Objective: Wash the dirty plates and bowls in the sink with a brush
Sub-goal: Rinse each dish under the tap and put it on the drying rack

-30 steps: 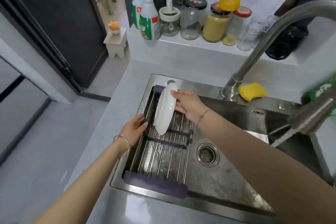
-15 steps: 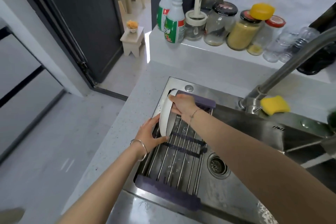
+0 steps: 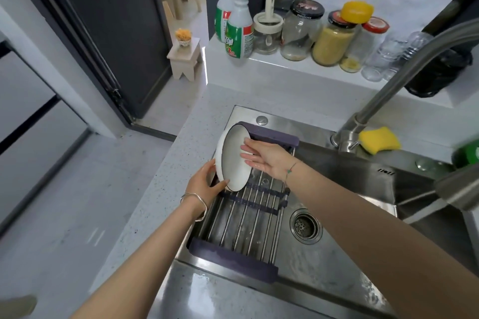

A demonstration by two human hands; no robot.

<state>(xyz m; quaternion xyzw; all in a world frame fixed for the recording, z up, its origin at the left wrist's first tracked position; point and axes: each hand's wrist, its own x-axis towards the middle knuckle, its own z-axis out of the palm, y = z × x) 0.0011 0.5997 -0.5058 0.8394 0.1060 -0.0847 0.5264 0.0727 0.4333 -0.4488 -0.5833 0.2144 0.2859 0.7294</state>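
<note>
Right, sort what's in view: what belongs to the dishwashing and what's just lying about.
In the job: white dish, left hand, right hand, drying rack, sink, faucet.
Lying about: yellow sponge, green-capped bottles, jars, small stool.

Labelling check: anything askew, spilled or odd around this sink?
One thing: the yellow lid perches tilted atop the yellow-filled jar on the ledge. The plate leans on edge in the drying rack, but the left hand grips its rim and the right hand rests flat on it.
</note>
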